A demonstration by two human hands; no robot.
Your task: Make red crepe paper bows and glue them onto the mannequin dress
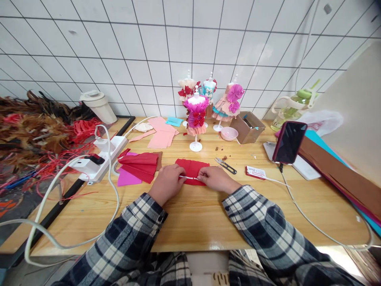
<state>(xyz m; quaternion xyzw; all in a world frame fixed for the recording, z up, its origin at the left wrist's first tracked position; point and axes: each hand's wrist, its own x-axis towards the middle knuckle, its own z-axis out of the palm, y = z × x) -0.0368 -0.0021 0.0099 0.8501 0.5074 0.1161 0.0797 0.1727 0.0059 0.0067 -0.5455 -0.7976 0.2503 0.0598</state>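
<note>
Your left hand and right hand are close together over a red, crinkled paper sheet, which lies flat on the pale wooden table in front of you. Between your fingertips you have a thin white strip, pinched toward its left end by your left hand and its right end by your right, stretched across the lower part of the red sheet. Your fingers cover both ends of the strip.

Just beyond your right hand lie small thread snips with dark handles, and farther right a flat red-and-white packet with a white strand running from it. Near your left hand is a fanned pile of red pleated paper, with magenta paper under it.

Ahead of you, a small white-stemmed dress form in a magenta ruffled dress stands upright in front of three others. Pale pink paper pieces lie to its left; a shallow pink bowl and an open brown cardboard box sit to its right. At your far left is a white power strip; at your right, a propped phone in a dark red case.
</note>
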